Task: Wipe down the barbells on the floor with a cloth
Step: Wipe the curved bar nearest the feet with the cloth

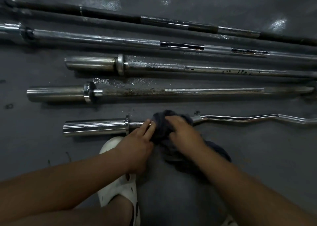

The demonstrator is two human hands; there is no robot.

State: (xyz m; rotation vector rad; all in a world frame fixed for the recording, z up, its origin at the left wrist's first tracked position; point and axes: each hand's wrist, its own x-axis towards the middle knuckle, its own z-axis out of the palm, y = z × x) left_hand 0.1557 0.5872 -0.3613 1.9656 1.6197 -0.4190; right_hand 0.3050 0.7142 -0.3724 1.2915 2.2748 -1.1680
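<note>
White clog (pixel 118 188) on floor (pixel 257 157), below both hands. Right hand (pixel 182 131) fingers curl around dark cloth (pixel 160 123) bunched over curl bar (pixel 94 126); left hand (pixel 137 141) fingers straight, touching shaft. Bar axis runs left-right, sleeve pointing left, alongside other barbells (pixel 154 92).

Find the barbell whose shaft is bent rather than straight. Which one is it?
The barbell nearest the person, partly wrapped in the dark cloth: its chrome shaft kinks up and down, whereas every other bar's shaft runs straight.

white perforated clog (pixel 120 189), bare forearms (pixel 68 179)
</note>
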